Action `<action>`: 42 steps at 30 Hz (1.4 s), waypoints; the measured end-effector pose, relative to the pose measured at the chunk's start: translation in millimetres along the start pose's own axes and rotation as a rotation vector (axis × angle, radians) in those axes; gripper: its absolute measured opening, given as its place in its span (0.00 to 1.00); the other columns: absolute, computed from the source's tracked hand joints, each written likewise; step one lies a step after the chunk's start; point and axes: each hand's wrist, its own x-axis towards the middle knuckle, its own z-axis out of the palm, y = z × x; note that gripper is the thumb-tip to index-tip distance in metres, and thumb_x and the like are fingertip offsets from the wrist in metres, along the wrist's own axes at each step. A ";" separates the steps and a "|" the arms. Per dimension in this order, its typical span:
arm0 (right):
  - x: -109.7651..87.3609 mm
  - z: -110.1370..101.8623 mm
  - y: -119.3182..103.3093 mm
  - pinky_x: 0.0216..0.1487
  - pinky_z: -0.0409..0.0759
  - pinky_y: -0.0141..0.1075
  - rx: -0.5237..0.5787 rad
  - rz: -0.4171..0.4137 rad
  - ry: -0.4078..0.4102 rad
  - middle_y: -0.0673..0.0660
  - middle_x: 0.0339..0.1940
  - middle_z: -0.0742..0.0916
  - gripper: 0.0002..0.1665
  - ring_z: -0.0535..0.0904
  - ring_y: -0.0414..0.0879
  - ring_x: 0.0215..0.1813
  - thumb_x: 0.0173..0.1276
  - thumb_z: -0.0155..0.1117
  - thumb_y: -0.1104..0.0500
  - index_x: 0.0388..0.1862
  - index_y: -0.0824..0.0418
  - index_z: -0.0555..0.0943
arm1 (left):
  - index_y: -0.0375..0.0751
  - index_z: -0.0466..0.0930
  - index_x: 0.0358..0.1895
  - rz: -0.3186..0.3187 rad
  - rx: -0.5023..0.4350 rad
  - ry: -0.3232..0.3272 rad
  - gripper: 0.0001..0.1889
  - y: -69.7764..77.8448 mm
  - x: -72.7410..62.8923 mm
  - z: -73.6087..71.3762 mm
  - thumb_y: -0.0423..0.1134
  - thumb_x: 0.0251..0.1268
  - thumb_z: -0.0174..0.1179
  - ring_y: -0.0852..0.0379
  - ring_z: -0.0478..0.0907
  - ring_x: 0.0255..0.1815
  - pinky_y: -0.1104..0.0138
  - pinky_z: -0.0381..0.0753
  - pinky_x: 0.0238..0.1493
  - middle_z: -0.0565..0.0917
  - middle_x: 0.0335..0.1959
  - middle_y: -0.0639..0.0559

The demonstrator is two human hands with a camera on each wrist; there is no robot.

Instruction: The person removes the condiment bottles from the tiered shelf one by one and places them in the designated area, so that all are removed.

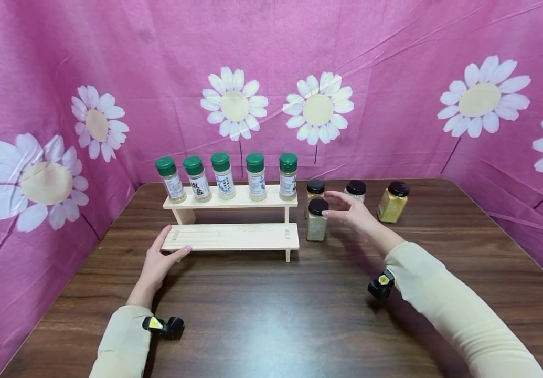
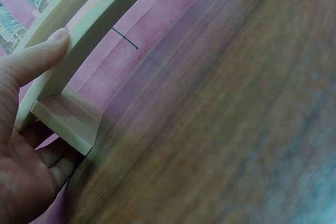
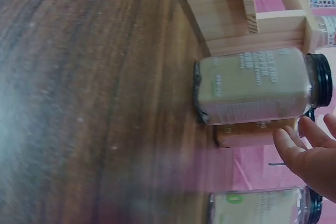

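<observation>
We viewed a dark, wood-grained counter [image 1: 233,294] that backed onto a pink cloth [image 1: 271,37] printed with white daisies, which rose behind it and along both sides; glare whitened the wood near the person. A two-step wooden rack [image 1: 231,237] stood toward the back left, five green-capped bottles [image 1: 224,181] upright along its upper step.

The person's left grip [image 1: 154,265] pinched the left end of the lower step, thumb on the front edge. To the rack's right, we saw the front jar [image 1: 316,227], black-lidded and upright on the counter, just beside the lower step. The right grip [image 1: 356,212] reached in beside its lid, fingers spread; we could not tell whether a fingertip touched it.

Open wood ran from the rack toward the person, and more lay to the right of a yellow jar [image 1: 393,203], while little room separated the front jar from the rack's edge.

The front jar partly hid an amber jar [image 1: 316,186] behind it, and the right grip covered much of a pale jar [image 1: 356,187]. The right wrist view cut that grip off at its edge, and we found the front jar's lettering too blurred to read.
</observation>
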 end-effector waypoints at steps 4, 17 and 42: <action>1.6 -1.5 -7.4 0.45 0.69 0.36 0.016 0.008 -0.010 0.68 0.56 0.69 0.34 0.64 0.56 0.57 0.56 0.60 0.63 0.61 0.69 0.60 | 0.41 0.49 0.66 -0.005 0.003 0.003 0.44 0.2 -0.2 -0.5 0.39 0.45 0.65 0.45 0.45 0.63 0.55 0.43 0.60 0.51 0.64 0.37; 12.2 -0.3 -36.1 0.53 0.64 0.42 0.099 -0.018 0.004 0.66 0.58 0.68 0.36 0.64 0.56 0.57 0.56 0.61 0.63 0.62 0.67 0.58 | 0.41 0.48 0.66 -0.006 0.005 -0.007 0.44 0.5 -0.3 -1.7 0.39 0.46 0.65 0.46 0.45 0.63 0.55 0.43 0.60 0.50 0.64 0.38; 43.6 45.6 -60.3 0.45 0.70 0.36 0.243 -0.098 0.116 0.62 0.51 0.75 0.30 0.71 0.47 0.49 0.54 0.61 0.67 0.57 0.66 0.65 | 0.41 0.49 0.66 -0.009 0.008 0.000 0.44 2.0 0.1 -0.2 0.39 0.45 0.66 0.45 0.45 0.63 0.55 0.44 0.60 0.50 0.64 0.37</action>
